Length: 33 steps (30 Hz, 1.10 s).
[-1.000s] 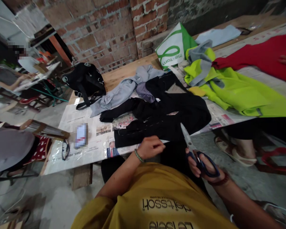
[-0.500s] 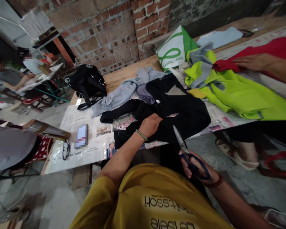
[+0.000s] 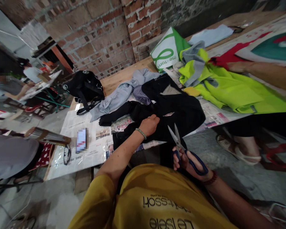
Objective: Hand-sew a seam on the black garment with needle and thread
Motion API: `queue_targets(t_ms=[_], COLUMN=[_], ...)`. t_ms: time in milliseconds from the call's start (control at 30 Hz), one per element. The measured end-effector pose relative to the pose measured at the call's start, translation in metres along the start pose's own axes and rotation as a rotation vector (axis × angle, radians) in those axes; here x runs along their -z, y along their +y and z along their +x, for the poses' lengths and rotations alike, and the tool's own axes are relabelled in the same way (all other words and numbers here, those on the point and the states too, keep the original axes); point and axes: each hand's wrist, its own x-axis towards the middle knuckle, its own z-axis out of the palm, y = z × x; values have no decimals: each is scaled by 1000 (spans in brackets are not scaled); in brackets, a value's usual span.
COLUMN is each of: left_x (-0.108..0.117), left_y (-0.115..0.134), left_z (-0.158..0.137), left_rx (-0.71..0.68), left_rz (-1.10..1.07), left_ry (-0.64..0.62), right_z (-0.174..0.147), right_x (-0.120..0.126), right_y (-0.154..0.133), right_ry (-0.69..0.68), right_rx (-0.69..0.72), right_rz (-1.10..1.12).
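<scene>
A black garment (image 3: 181, 106) with a small white mark lies spread over the table's near edge. My left hand (image 3: 149, 126), with a green bead bracelet at its wrist, is closed in a pinch on this cloth; its fingertips are partly hidden. Lower and to the right, my right hand (image 3: 184, 163) grips a pair of scissors (image 3: 177, 137) by the dark blue handles. The blades stand apart, pointing up and left over the near part of the garment. I see no cloth between them.
Newspaper under clear plastic covers the table (image 3: 59, 165). A phone (image 3: 81, 140), a black bag (image 3: 85, 89), a grey garment (image 3: 120, 90) and a green-white bag (image 3: 165, 52) lie around. At right, another person's arm (image 3: 259, 71) reaches over a yellow-green garment (image 3: 243, 90).
The scissor blades have opened from closed, and my right hand has shifted slightly left. My left hand stays at the black garment. The co-worker's red cloth at right has been moved.
</scene>
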Motion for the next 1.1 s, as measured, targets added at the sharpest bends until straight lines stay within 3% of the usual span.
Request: queue_targets(t_ms=[200,333,467,567,667,767,900,1000,1100], left_x=[-1,-2,-1,1,6,11,20,23,21], left_y=[-15,-19,-20,-22,-24,-20,-6,1,1], left_z=[1,2,0,-2,-5,-8,-8,-5,-2], left_rx=[66,246,299,241,85,-40,-86,-67,-6], left_rz=[-457,-816,-933,-797,-523,-239,40,122,72], left_ry=[194,147,152,233,328,239,72,28,53], right_z=[4,13,23,27,27,23,18,17,18], right_x=[-6,-13,-18,-20,-20,-18,-14,-13,-14], right_y=[0,-1,-1,-2,-2,1,5,5,3], right_ry=[-87,-138,-157,-173,-157,-132,-103,-97,-118], right_rx=[-6,-17,-29,-47,-61,-68,-68,-60,-48], right_rz=[76,102,111,141,149,128,105,109,121])
